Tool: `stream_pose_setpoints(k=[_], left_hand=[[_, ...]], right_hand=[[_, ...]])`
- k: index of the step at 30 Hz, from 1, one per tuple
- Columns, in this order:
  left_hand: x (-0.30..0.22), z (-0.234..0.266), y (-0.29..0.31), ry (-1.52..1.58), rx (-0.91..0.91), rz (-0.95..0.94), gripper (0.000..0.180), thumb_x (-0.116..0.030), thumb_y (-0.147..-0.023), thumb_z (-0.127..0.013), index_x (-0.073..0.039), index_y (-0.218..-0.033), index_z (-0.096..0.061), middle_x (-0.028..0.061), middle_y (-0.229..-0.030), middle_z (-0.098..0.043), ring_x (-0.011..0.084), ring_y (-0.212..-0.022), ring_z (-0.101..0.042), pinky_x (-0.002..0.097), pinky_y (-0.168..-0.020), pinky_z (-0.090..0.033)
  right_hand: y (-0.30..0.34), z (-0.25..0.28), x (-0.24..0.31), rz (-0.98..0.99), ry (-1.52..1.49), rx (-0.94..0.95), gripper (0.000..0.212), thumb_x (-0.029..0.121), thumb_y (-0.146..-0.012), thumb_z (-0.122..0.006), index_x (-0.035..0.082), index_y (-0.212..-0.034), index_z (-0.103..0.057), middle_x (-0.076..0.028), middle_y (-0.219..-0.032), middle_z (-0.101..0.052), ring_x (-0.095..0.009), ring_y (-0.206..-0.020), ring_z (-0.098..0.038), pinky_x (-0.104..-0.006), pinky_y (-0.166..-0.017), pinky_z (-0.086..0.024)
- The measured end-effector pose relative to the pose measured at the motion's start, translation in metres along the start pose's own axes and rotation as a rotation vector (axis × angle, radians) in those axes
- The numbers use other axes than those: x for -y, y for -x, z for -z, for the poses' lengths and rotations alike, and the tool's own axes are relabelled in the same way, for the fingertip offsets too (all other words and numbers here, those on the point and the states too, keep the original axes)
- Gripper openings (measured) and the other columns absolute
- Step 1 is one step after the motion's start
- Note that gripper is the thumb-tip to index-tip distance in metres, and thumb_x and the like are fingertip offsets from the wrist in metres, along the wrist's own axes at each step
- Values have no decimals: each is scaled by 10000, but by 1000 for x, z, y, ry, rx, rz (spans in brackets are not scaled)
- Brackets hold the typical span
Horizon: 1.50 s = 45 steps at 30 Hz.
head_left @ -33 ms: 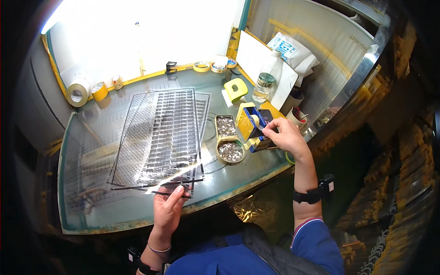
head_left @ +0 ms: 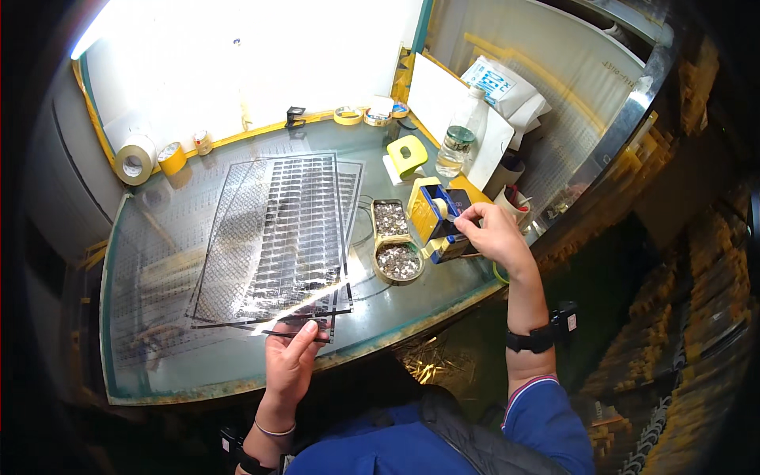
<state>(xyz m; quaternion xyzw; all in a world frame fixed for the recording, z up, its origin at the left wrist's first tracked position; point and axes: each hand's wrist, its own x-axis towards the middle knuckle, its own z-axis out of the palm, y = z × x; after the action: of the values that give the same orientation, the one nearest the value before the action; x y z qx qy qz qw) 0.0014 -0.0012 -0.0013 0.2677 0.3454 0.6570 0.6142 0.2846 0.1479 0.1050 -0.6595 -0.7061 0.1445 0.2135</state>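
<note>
Both hands and the work: no clear displacement since the earlier frame.
Clear plastic film sheets with black printed grids (head_left: 301, 226) lie overlapped on the green-edged glass tabletop (head_left: 412, 307); the bare left hand (head_left: 290, 366) grasps their near edge, thumb above, fingers beneath. To the right, the bare right hand (head_left: 497, 236), forearm extended, holds thumb and forefinger together at the yellow-and-blue plastic tape dispenser (head_left: 423, 214); whether tape is pinched cannot be told.

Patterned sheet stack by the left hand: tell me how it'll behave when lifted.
The sheet stack looks thin and see-through, so it is probably light and bendy. It is layered askew with glossy glare, so the layers might slip apart.
</note>
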Motion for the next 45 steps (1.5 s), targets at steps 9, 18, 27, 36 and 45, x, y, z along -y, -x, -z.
stream_pose_setpoints(k=[9, 18, 27, 36, 45], left_hand=[[-1, -1, 0, -10, -2, 1, 215, -41, -864, -556, 8, -1073, -548, 118, -944, -628, 156, -791, -584, 312, -762, -472], [-5, -1, 3, -22, -1, 12, 236, -40, -869, -545, 5, -1100, -534, 111, -965, -623, 159, -836, -589, 307, -794, -469], [-9, -12, 0, -11, 5, 17, 299, -43, -868, -545, 10, -1159, -506, 115, -1012, -619, 190, -913, -605, 318, -820, -479], [-7, -5, 1, 7, 22, 18, 326, -17, -867, -542, 18, -1184, -480, 151, -1065, -604, 236, -955, -607, 332, -824, -489], [-6, -7, 0, 23, 16, 13, 308, -17, -869, -536, 6, -1173, -490, 145, -1045, -611, 233, -944, -613, 332, -821, -492]], right_hand=[[23, -37, -25, 93, -506, -359, 134, 68, -725, -692, 11, -812, -607, -82, -758, -650, -147, -674, -613, -308, -656, -477], [48, -39, -9, 133, -53, -352, 199, 90, -709, -689, 67, -842, -542, -41, -749, -622, -192, -769, -551, -364, -793, -355], [82, -118, 51, 370, -1034, 116, 116, 111, -760, -717, 42, -814, -641, -159, -1291, -430, -263, -1142, -451, -359, -954, -343], [94, -141, 65, 140, -1301, 176, 74, 95, -819, -655, 48, -872, -634, -151, -1273, -415, -218, -1132, -427, -345, -956, -326], [93, -144, 61, 125, -1286, 172, 85, 96, -810, -667, 52, -876, -637, -149, -1259, -412, -210, -1116, -431, -344, -950, -332]])
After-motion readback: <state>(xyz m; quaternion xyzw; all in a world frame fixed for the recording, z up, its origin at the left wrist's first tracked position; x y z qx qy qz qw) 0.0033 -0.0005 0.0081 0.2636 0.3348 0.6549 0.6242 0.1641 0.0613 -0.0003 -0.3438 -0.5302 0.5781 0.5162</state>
